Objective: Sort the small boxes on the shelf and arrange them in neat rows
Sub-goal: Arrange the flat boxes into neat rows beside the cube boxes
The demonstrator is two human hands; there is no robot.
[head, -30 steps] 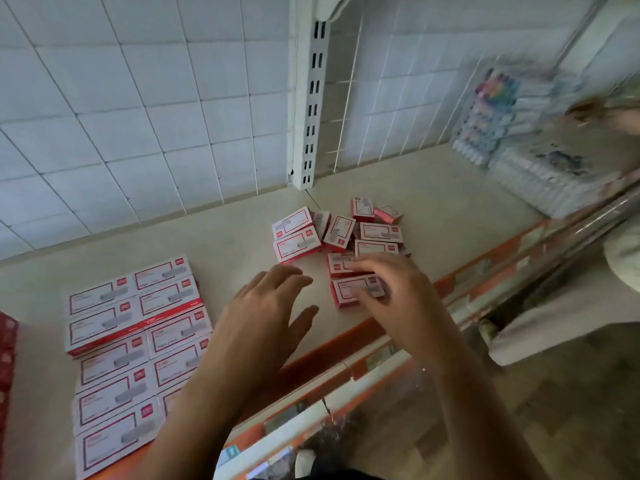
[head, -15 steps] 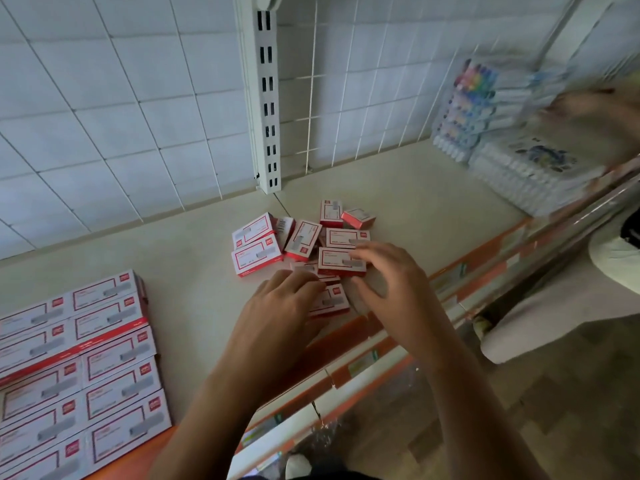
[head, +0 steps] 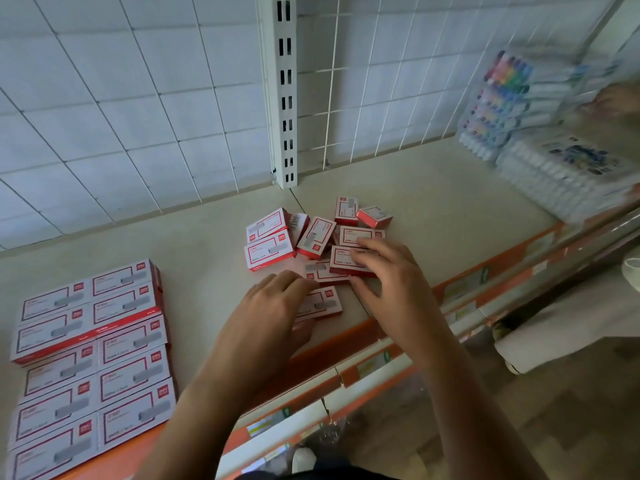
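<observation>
A loose pile of small red-and-white boxes (head: pixel 313 237) lies in the middle of the beige shelf (head: pixel 194 244). At the left, matching boxes stand in neat rows (head: pixel 93 344), two across. My left hand (head: pixel 273 306) covers the nearest loose box (head: pixel 323 303), fingers on top and thumb at its near edge. My right hand (head: pixel 391 275) curls its fingers over another box (head: pixel 344 261) at the pile's near right side, thumb below it. That box sits partly on top of a neighbouring one.
A white slotted upright (head: pixel 284 91) and wire grid back the shelf. Packs of coloured markers (head: pixel 509 98) and clear wrapped packs (head: pixel 561 174) fill the right end, where another person's hand (head: pixel 616 98) reaches. An orange price rail (head: pixel 485 275) edges the front.
Both hands have moved forward from the near edge onto the loose pile. My left hand now covers the nearest box and my right has shifted to a box further back.
</observation>
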